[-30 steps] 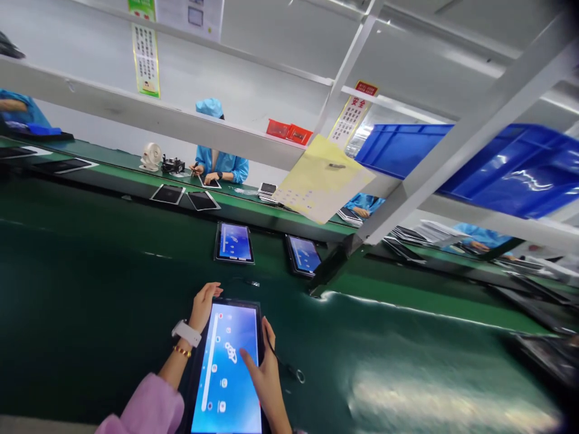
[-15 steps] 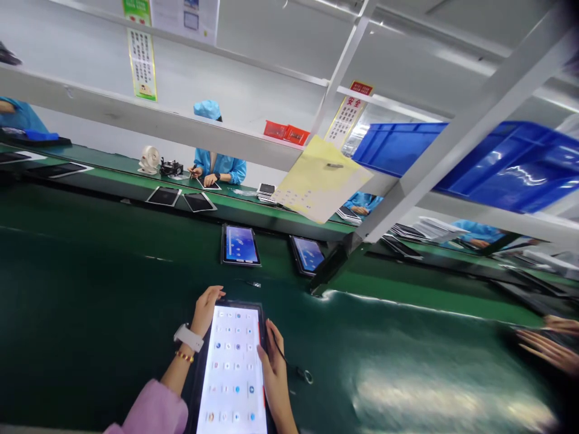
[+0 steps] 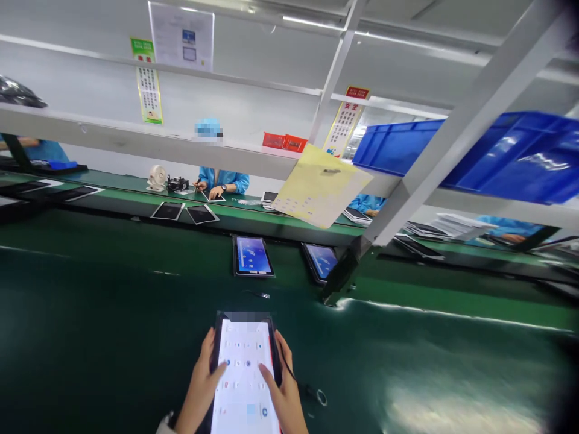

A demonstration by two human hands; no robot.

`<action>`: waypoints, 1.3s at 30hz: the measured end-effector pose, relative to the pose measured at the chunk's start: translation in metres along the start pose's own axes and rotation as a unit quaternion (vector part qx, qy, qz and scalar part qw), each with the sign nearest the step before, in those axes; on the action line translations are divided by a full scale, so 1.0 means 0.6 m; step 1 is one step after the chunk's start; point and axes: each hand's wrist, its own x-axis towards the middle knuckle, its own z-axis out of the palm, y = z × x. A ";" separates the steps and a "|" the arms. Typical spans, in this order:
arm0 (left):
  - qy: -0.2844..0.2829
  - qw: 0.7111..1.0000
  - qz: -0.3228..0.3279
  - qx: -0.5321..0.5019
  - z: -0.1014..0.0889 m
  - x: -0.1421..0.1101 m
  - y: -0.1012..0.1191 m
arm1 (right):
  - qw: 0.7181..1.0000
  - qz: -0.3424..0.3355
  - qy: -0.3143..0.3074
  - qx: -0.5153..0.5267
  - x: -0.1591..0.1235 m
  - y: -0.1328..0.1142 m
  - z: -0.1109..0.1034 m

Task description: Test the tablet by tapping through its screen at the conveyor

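Observation:
A tablet [image 3: 244, 374] with a lit white app screen lies on the dark green belt [image 3: 90, 313] at the bottom centre. My left hand [image 3: 201, 386] grips its left edge, thumb resting on the screen. My right hand [image 3: 283, 392] holds the right edge, thumb also on the glass. A thin black cable with a small ring [image 3: 316, 395] trails from the tablet's right side. Two more lit tablets [image 3: 252, 256] [image 3: 322, 261] lie farther back on the belt.
A grey frame post [image 3: 407, 193] slants down to the belt at the centre. Blue bins [image 3: 497, 157] sit on the right shelf, and a yellow sheet [image 3: 319, 187] hangs from it. A co-worker in blue [image 3: 221, 181] works at the far line beside dark tablets [image 3: 185, 211].
The tablet screen went from a blue home page to a white app grid. My left hand slid down from the top corner to the left edge. The view shifted downwards.

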 end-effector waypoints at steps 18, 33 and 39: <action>0.077 0.997 -0.021 0.024 0.013 0.033 0.025 | 0.999 0.029 -0.006 0.031 -0.002 -0.010 -0.002; 0.051 0.998 -0.044 -0.005 0.001 -0.027 0.006 | 0.958 0.099 0.177 0.201 0.007 0.023 -0.008; 0.031 0.999 -0.043 0.013 -0.007 -0.051 -0.004 | 0.952 0.087 0.255 0.142 0.001 0.024 -0.012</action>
